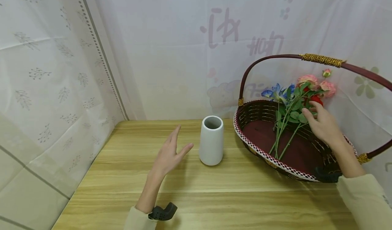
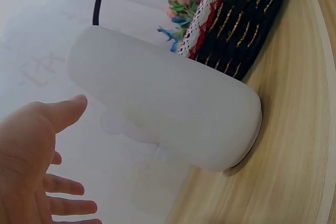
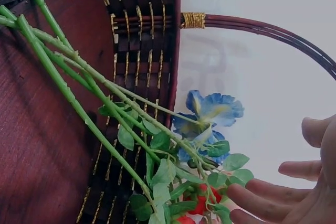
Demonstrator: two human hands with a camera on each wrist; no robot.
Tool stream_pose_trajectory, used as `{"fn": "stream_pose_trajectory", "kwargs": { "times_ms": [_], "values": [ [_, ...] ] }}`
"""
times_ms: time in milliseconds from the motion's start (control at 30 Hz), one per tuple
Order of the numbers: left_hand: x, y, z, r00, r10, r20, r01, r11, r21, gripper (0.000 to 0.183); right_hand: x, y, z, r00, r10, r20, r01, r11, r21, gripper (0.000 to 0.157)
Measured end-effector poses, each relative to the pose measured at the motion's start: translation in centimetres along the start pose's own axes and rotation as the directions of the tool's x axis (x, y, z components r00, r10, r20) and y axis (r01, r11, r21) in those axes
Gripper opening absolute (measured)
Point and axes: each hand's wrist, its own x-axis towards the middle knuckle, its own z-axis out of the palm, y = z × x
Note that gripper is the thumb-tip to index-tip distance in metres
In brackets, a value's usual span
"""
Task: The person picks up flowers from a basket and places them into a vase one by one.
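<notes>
A white vase stands upright on the wooden table, its mouth facing up. My left hand is just left of it, thumb and fingers spread and holding nothing; in the left wrist view the vase shows a gap from the thumb. Over the basket's right side, my right hand reaches to the flowers with its fingers apart. Red flowers, pink flowers and a blue flower lean on the basket's back rim, stems down inside. In the right wrist view, the fingertips overlap the leaves beside the red blooms.
The dark woven basket has a white lace rim and a tall arched handle wrapped in gold cord. A patterned white curtain hangs behind the table, with another on the left. Each wrist wears a black band.
</notes>
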Motion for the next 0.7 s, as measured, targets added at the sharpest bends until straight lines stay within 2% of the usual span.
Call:
{"fn": "stream_pose_trajectory", "kwargs": {
  "times_ms": [300,700],
  "values": [
    [0.7,-0.5,1.0,0.999,-0.023,0.033,0.024,0.999,-0.041,0.090,0.3,0.3,0.3,0.999,0.037,0.011,-0.037,0.999,0.001,0.066],
    [1.3,-1.1,1.9,0.998,0.038,0.059,-0.030,0.992,-0.125,0.088,1.2,1.3,0.9,0.993,0.111,0.046,-0.112,0.993,0.035,0.072]
  ]
}}
